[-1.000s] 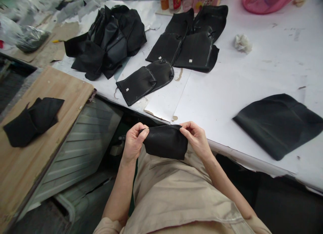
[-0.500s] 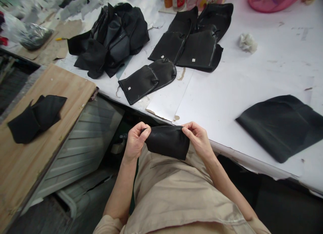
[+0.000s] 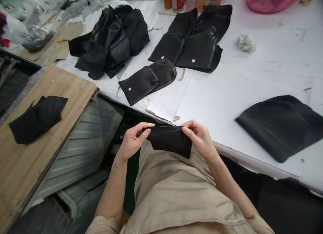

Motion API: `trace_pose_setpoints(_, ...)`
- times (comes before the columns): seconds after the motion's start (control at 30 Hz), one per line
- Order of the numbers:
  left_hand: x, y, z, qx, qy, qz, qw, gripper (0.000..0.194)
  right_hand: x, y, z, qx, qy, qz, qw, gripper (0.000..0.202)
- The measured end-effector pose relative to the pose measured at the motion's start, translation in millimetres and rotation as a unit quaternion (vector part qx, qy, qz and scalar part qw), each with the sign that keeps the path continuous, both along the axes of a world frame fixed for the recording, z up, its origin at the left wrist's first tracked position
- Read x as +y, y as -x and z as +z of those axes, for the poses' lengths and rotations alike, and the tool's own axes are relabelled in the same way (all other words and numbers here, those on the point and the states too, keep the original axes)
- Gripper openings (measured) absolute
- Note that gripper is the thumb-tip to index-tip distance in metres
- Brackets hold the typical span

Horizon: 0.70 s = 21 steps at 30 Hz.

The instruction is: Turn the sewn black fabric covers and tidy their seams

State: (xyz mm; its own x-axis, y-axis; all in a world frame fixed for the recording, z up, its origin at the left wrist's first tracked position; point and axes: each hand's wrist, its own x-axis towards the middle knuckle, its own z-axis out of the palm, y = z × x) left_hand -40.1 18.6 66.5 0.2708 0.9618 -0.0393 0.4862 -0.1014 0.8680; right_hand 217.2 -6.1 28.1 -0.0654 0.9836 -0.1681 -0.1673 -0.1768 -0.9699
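Observation:
A small black piece of material [image 3: 170, 139] hangs over my lap, just in front of the table edge. My left hand [image 3: 133, 139] pinches its top left corner between thumb and fingers. At the top right corner, my right hand [image 3: 199, 137] grips it the same way. The top edge runs nearly straight between both hands. Beyond, on the white table, lie a small pair of black sewn pieces [image 3: 138, 85] and larger black sewn pieces [image 3: 196, 48], some with white stickers.
A crumpled black heap [image 3: 113, 42] lies at the back left. Folded black material [image 3: 282, 126] rests on the right. Another black piece [image 3: 37, 119] is on the wooden board [image 3: 73, 82]. Bottles [image 3: 178, 1], a pink basin [image 3: 272, 1] and crumpled tissue [image 3: 246, 43] stand or lie farther back.
My left hand has opened its grip slightly and its fingers now stretch along the top edge. The piece's lower edge has shifted a little to the right. My right hand is almost unmoved.

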Motion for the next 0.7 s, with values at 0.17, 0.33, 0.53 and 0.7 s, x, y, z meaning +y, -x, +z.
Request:
trace_pose_setpoints(0.17,6,-23,17.5,0.111,-0.132,-0.118,0.978,0.024,3,4,8.7,-0.019,-0.024,0.006,1.000,0.026)
trace_pose_setpoints(0.33,12,-49,13.5,0.146,-0.188,-0.160,0.958,0.019,8,4,19.5,-0.087,-0.090,0.015,0.992,0.020)
trace_pose_setpoints(0.53,13,-47,5.5,0.098,-0.124,-0.181,0.971,0.025,5,3,17.7,-0.131,-0.119,0.023,0.984,0.017)
trace_pose_setpoints(0.7,0,-58,5.3,0.159,-0.142,-0.147,0.966,0.019,1,9,13.1,-0.116,-0.096,0.008,0.989,0.017)
